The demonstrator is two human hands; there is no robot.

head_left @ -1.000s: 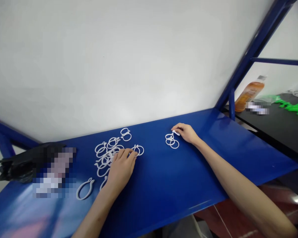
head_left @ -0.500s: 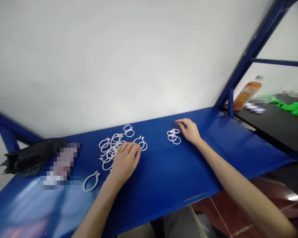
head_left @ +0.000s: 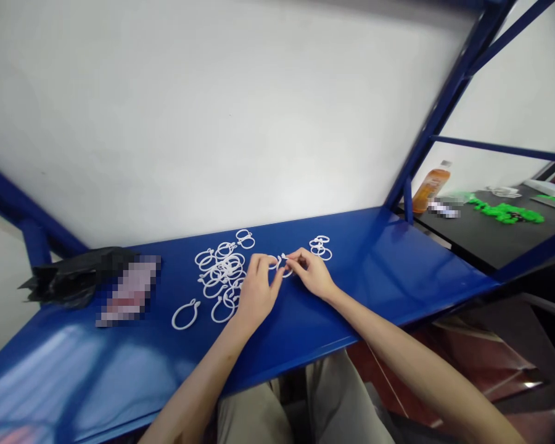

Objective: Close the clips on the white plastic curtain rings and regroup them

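I have both hands together over the middle of the blue shelf. My left hand and right hand each pinch one white plastic ring between thumb and fingertips. The fingers are closed on its rim, and the ring is held just above the shelf surface between the two hands. I cannot tell whether its clasp is open.

Just left of my left hand lies a loose heap of rings, some overlapping, and the hand's heel rests near its near edge. A single ring sits apart, nearer and further left. A small stack of rings lies just beyond my right hand, toward the wall. At the far left a crumpled black bag rests on the shelf. Off to the right, on a black table, stand an orange bottle and a scatter of green parts.
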